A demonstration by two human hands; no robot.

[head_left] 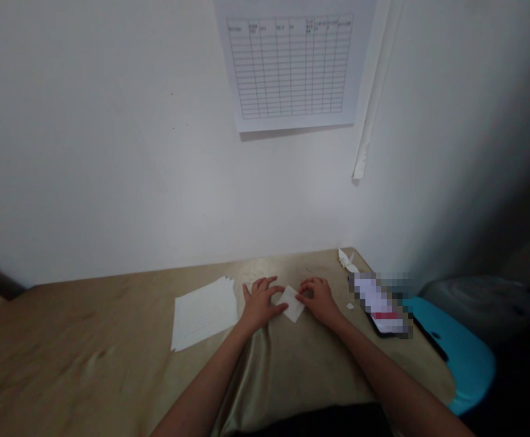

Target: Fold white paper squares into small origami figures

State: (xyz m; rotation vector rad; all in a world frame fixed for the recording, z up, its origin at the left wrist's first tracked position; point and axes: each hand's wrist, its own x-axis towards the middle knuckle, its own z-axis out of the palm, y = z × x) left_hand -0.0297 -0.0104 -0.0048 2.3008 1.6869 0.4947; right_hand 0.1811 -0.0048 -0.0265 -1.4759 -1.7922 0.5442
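A small white folded paper (294, 304) lies on the cloth-covered table, turned so a corner points toward me. My left hand (261, 303) holds it at its left side between thumb and forefinger, with the other fingers spread out. At the opposite side, my right hand (318, 298) pinches the paper near its right corner, fingers curled. What lies under the right fingertips is hidden.
A stack of white paper sheets (204, 314) lies left of my hands. To the right are a paper scrap (350, 306), a phone (380, 306) with a blurred screen, and a folded white paper piece (347, 261). A turquoise stool (467, 352) stands beside the table; a wall rises behind.
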